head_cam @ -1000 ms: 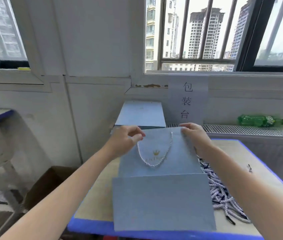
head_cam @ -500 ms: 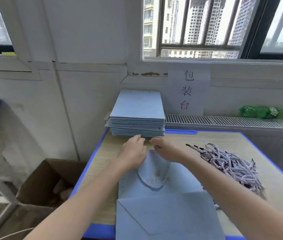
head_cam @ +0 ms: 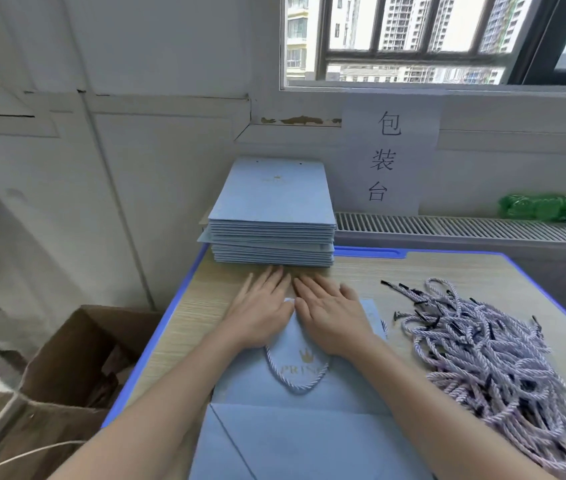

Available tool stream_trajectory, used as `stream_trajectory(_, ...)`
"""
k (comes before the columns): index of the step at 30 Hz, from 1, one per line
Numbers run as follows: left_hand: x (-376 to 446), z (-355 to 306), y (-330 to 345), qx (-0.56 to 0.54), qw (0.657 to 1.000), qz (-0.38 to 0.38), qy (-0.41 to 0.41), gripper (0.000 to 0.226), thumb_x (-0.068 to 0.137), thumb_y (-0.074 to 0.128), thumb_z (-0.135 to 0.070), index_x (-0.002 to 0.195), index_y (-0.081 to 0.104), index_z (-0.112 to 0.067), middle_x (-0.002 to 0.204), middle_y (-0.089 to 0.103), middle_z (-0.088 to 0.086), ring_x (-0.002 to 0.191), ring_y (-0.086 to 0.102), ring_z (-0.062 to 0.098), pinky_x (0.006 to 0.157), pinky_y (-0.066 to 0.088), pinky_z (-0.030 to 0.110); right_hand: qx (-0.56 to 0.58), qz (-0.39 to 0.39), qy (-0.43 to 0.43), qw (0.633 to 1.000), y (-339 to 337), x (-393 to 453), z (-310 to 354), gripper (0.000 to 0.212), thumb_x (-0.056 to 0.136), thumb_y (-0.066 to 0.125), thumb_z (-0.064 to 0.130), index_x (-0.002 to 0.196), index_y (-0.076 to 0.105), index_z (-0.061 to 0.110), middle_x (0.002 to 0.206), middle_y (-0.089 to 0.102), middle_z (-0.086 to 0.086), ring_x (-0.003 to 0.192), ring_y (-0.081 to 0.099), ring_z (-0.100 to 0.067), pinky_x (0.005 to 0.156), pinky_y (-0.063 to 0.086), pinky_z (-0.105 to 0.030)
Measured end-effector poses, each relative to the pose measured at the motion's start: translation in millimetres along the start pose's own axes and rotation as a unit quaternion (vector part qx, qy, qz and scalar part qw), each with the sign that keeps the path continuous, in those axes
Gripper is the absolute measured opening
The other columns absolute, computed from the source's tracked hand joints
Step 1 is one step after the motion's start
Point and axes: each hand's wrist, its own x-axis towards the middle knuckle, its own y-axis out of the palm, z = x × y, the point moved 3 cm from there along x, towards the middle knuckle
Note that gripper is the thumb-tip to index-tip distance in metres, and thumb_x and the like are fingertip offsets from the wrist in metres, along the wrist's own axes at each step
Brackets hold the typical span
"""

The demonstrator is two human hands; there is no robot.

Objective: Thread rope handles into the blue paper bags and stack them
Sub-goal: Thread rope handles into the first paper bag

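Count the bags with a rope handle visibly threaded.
1: the bag under both hands, its handle loop on the printed face. The stack behind shows none; others could be hidden.

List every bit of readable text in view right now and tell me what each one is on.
"包装台", written top to bottom, on the white paper sign taped to the wall under the window.
"PRIN…", in gold under a crown, on the blue bag beneath both hands; the rope handle crosses the later letters, so they cannot be read.
Gold mark on the top bag of the stack: too faint.
Green bottle label: blurred.
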Motion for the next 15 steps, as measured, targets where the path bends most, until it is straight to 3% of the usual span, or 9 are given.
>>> stream_trajectory(3, 1, 0, -5, -0.025, 0.999, -0.008, 0.029, 0.049, 0.103, 0.025, -0.036, 0.15, 0.026, -0.018, 0.158, 0.02, 0.0, 0.145, 0.014, 0.012, 0.115, 0.006, 0.027, 0.016, -0.027, 0.014, 0.999, -1, -5, 5, 0.048, 0.101, 0.017, 0.034, 0.148, 0.023, 0.024, 0.156, 0.019, 0.011, 0.144, 0.01, -0.007, 0.112, 0.012, -0.035)
stream_trajectory(9, 2, -8, -35, 0.013, 0.999, 0.047, 0.023, 0.046, 0.102, 0.032, -0.035, 0.14, 0.044, -0.011, 0.147, 0.037, 0.01, 0.134, 0.035, 0.024, 0.111, 0.025, 0.033, 0.115, 0.082, -0.032, 0.989, -31, -3, -22, 0.043, 0.102, 0.033, 0.029, 0.144, 0.036, 0.019, 0.156, 0.021, 0.0, 0.142, 0.021, -0.015, 0.11, 0.018, -0.026)
stream_trajectory(11, -2, -11, -31, -0.001, 0.999, 0.044, 0.019, 0.053, 0.102, 0.03, -0.04, 0.147, 0.032, -0.012, 0.155, 0.026, 0.008, 0.142, 0.023, 0.021, 0.116, 0.017, 0.037, 0.081, 0.069, -0.017, 0.994, -25, -10, -36, 0.049, 0.102, 0.027, 0.039, 0.148, 0.024, 0.023, 0.158, 0.01, 0.003, 0.145, 0.011, -0.012, 0.115, 0.01, -0.03)
stream_trajectory(13, -10, -13, -10, 0.009, 0.999, 0.039, 0.016, 0.06, 0.101, 0.024, -0.046, 0.152, 0.012, -0.016, 0.161, 0.004, 0.001, 0.147, 0.001, 0.015, 0.119, 0.0, 0.04, 0.025, 0.054, -0.008, 0.998, -10, -17, -43, 0.055, 0.1, 0.019, 0.047, 0.151, 0.013, 0.027, 0.159, 0.003, 0.008, 0.145, 0.001, -0.008, 0.116, 0.002, -0.032)
stream_trajectory(15, -13, -12, 5, 0.011, 1.0, 0.02, 0.014, 0.062, 0.101, 0.022, -0.048, 0.153, 0.005, -0.019, 0.161, -0.002, -0.003, 0.146, -0.007, 0.01, 0.118, -0.008, 0.04, 0.014, 0.042, -0.005, 0.999, -5, -17, -44, 0.057, 0.099, 0.017, 0.049, 0.151, 0.01, 0.027, 0.158, 0.001, 0.01, 0.145, -0.002, -0.006, 0.116, 0.001, -0.032)
